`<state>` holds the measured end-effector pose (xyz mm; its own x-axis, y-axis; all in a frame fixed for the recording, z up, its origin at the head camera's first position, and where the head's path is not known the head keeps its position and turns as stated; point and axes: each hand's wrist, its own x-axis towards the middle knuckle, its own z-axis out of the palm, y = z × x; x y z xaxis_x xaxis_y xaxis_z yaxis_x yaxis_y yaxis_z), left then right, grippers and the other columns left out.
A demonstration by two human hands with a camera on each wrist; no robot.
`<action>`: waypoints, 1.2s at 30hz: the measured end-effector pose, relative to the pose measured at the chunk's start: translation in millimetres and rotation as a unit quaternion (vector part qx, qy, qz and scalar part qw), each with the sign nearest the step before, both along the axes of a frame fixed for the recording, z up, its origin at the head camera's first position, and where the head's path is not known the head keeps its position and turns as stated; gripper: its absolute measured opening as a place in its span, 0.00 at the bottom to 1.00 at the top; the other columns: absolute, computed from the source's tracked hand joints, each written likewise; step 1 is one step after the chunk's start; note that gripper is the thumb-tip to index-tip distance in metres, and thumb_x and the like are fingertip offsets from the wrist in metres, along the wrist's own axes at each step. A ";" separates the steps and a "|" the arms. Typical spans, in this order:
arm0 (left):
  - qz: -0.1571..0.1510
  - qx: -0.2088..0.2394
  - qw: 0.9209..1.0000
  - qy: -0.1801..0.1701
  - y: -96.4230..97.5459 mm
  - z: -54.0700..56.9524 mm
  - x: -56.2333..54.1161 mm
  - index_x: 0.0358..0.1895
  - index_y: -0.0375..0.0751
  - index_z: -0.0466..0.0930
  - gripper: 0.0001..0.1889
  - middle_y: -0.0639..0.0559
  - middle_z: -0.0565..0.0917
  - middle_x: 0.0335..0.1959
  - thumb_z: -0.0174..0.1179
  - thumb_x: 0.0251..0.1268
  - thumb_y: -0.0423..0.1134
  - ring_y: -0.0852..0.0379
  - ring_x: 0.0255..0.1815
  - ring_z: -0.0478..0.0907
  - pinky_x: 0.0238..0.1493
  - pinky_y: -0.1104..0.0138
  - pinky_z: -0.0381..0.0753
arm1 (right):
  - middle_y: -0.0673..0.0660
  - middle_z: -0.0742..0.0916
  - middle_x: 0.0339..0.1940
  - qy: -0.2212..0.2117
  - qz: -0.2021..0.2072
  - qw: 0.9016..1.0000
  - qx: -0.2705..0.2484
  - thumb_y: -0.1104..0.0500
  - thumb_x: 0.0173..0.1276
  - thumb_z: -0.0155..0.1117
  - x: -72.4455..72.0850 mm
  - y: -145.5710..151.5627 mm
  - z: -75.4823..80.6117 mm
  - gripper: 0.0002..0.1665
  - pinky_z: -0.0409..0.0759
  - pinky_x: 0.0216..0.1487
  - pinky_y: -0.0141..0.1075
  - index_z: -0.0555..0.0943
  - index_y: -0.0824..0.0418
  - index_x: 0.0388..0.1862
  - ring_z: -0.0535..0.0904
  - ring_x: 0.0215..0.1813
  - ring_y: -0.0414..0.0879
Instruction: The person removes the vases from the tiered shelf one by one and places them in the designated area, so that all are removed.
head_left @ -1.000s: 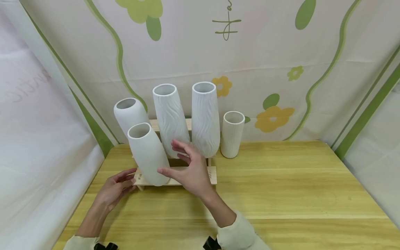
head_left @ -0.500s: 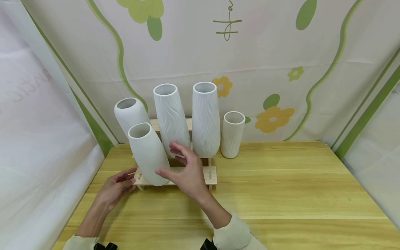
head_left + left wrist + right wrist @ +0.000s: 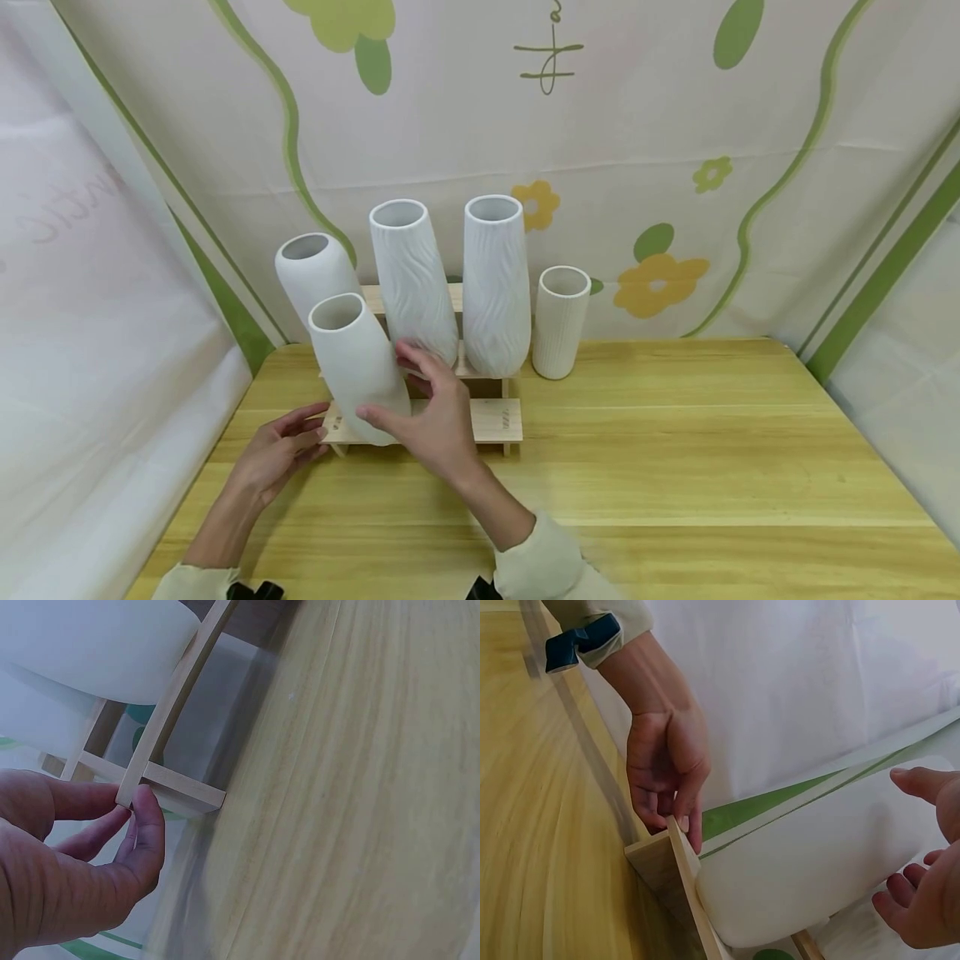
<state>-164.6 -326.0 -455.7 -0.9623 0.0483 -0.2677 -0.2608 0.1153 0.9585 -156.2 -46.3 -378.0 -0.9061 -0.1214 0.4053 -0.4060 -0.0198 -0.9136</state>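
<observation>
My left hand (image 3: 270, 458) pinches the front left corner of a tiered wooden stand (image 3: 498, 421). In the left wrist view its thumb and fingers close on the end of the stand's lower board (image 3: 159, 724). A smooth white vase (image 3: 348, 358) stands on the lower tier's left side, leaning left in the head view. Around its right side is my right hand (image 3: 435, 429), thumb in front and fingers spread toward the back. In the right wrist view these fingers (image 3: 904, 889) are apart from the thumb, close to the white vase (image 3: 802, 862).
Behind, another smooth vase (image 3: 311, 271) and two tall wavy-textured vases (image 3: 416, 283) stand on the stand's upper tier. A shorter ribbed vase (image 3: 561, 329) is to the right, near the back edge of the wooden table (image 3: 712, 450). A printed fabric curtain (image 3: 637, 108) hangs behind.
My right hand has moved left, in closer to the front smooth vase, its fingers now beside the vase's right flank. The left hand stays at the stand's corner.
</observation>
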 end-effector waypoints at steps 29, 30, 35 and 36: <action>0.001 -0.004 1.000 0.006 1.5 0.7 0.6 0.83 0.31 0.60 0.32 0.53 0.78 0.58 0.59 0.83 0.33 0.63 0.51 0.84 0.55 0.71 0.89 | 0.57 0.84 0.72 0.058 -0.118 0.991 0.005 0.60 0.52 0.91 6.1 -32.2 -23.1 0.49 0.87 0.68 0.42 0.79 0.60 0.74 0.82 0.72 0.50; 0.001 -0.004 1.000 0.006 1.6 0.9 0.6 0.83 0.30 0.60 0.32 0.54 0.78 0.58 0.59 0.83 0.33 0.63 0.51 0.84 0.55 0.71 0.89 | 0.57 0.84 0.72 0.060 -0.122 0.991 0.008 0.60 0.52 0.92 6.0 -32.7 -23.5 0.49 0.87 0.68 0.42 0.80 0.60 0.74 0.82 0.71 0.49; 0.001 -0.005 1.000 0.005 1.7 1.4 0.8 0.83 0.30 0.60 0.32 0.54 0.79 0.57 0.58 0.83 0.33 0.63 0.51 0.84 0.55 0.71 0.89 | 0.56 0.85 0.70 0.058 -0.135 0.989 0.011 0.61 0.49 0.93 6.0 -34.8 -26.3 0.50 0.87 0.68 0.44 0.81 0.60 0.73 0.83 0.70 0.49; 0.001 -0.005 1.000 0.005 1.8 1.3 0.7 0.83 0.30 0.60 0.32 0.54 0.79 0.57 0.58 0.83 0.33 0.63 0.51 0.84 0.55 0.71 0.89 | 0.56 0.85 0.70 0.057 -0.137 0.989 0.012 0.61 0.49 0.93 6.0 -35.3 -26.9 0.50 0.87 0.68 0.44 0.81 0.60 0.73 0.83 0.70 0.49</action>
